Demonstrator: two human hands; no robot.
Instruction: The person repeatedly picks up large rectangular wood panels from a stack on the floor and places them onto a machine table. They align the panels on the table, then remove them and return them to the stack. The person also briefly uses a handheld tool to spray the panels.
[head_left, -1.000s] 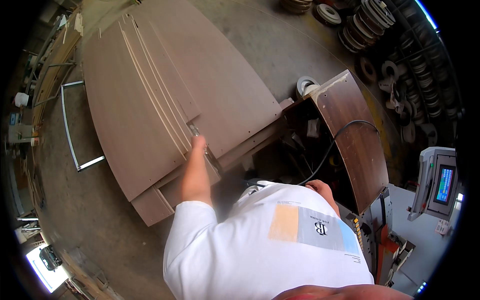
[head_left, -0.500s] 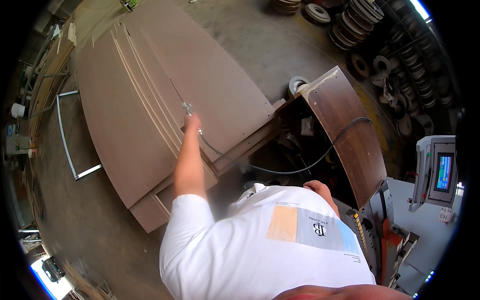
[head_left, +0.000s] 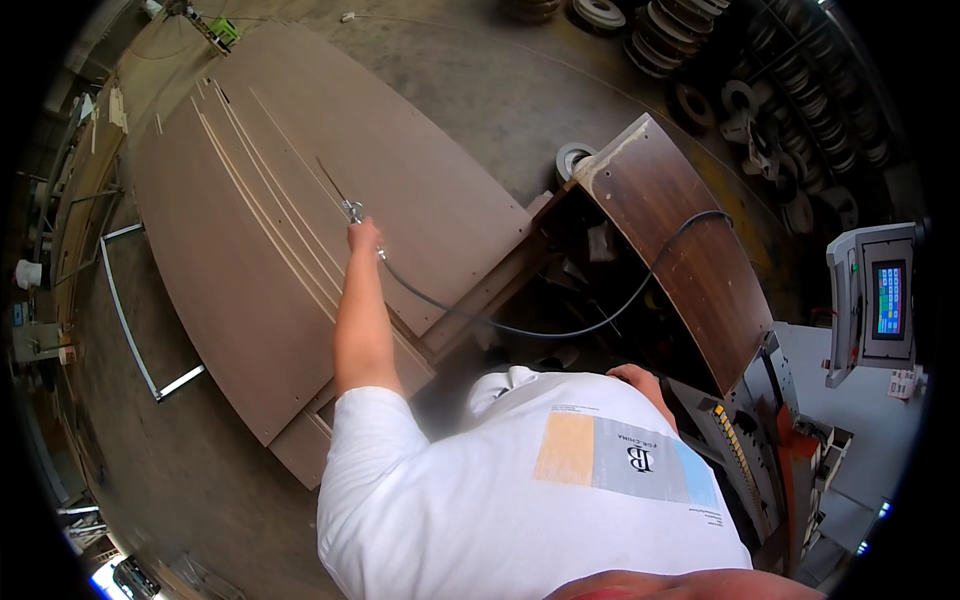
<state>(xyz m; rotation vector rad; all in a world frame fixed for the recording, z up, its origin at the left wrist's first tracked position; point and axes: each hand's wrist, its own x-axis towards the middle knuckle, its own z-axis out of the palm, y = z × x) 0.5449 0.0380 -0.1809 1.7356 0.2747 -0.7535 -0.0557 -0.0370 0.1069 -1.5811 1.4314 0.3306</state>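
Note:
My left arm stretches forward over the brown panels (head_left: 400, 160). My left hand (head_left: 364, 236) is closed around an air blow gun (head_left: 352, 210), a metal one with a long thin nozzle pointing toward the far left. From its handle a dark air hose (head_left: 560, 333) loops right across to a wood-grain cabinet (head_left: 680, 240). Close to my body on the right, my right hand (head_left: 645, 385) is partly hidden by my white shirt. Its fingers do not show well enough to tell what they touch.
Narrow strips (head_left: 260, 190) lie lengthwise among the panels. A metal frame (head_left: 135, 320) stands on the floor to the left. At the right is a control screen (head_left: 889, 299) on a grey machine. Rolls of edging (head_left: 670, 35) are stacked at the far right.
The whole view has turned slightly, so the panels and cabinet sit a little differently. My left hand keeps its grip on the blow gun, with little movement over the panels.

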